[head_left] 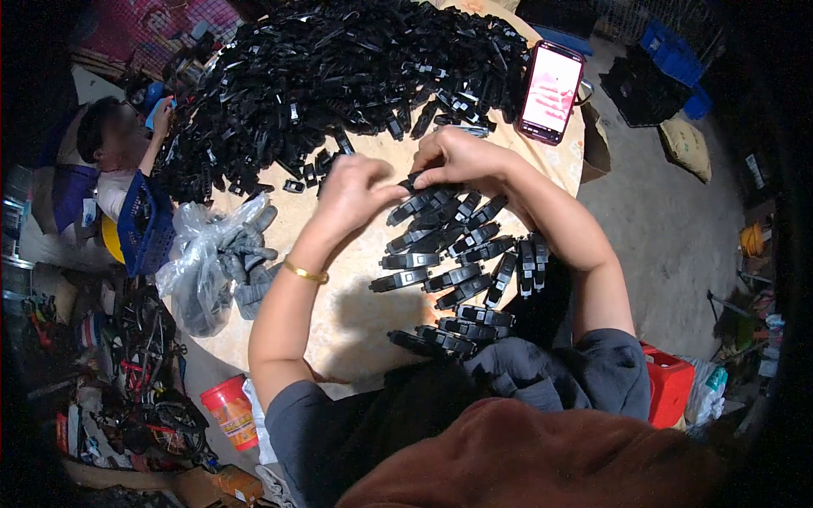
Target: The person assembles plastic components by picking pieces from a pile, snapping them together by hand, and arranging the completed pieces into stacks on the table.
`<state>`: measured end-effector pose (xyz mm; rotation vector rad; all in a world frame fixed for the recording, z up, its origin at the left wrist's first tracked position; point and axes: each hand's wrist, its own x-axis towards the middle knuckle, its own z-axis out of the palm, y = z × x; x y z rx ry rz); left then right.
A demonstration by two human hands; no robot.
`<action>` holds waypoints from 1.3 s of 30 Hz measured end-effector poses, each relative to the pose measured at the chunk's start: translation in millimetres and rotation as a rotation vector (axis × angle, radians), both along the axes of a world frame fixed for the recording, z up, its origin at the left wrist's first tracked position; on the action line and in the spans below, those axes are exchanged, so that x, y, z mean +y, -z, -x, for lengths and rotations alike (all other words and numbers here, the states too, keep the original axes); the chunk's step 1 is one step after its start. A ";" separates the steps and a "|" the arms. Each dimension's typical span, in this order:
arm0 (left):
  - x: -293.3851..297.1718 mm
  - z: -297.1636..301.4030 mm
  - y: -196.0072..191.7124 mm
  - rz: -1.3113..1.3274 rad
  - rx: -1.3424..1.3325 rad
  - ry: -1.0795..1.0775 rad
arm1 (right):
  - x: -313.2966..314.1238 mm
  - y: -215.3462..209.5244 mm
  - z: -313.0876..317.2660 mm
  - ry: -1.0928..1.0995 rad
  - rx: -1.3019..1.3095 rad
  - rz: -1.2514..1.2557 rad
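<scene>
Hands [356, 193] [457, 157] pinch one glossy black plastic clip [412, 180] above stacked clips [457, 271].

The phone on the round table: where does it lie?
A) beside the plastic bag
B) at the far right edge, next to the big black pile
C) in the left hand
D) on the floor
B: the phone leans at the table's far right edge beside the pile of black parts.

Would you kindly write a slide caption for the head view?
Both hands, left and right, pinch a black plastic clip above neat rows of clips, beside a large heap on a round table.
</scene>
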<state>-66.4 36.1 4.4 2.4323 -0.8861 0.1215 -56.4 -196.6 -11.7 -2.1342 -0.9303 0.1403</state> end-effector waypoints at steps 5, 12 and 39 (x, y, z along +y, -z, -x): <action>30.8 -10.2 -30.6 -0.447 -0.014 -0.430 | -17.5 -2.0 -9.3 0.467 -0.405 -0.017; 34.0 -24.8 1.8 -0.298 -0.086 -0.363 | -28.3 5.2 -15.0 0.708 -0.502 0.296; -3.8 0.5 17.6 0.009 -0.239 0.196 | -0.6 11.9 -4.5 0.597 -0.526 0.200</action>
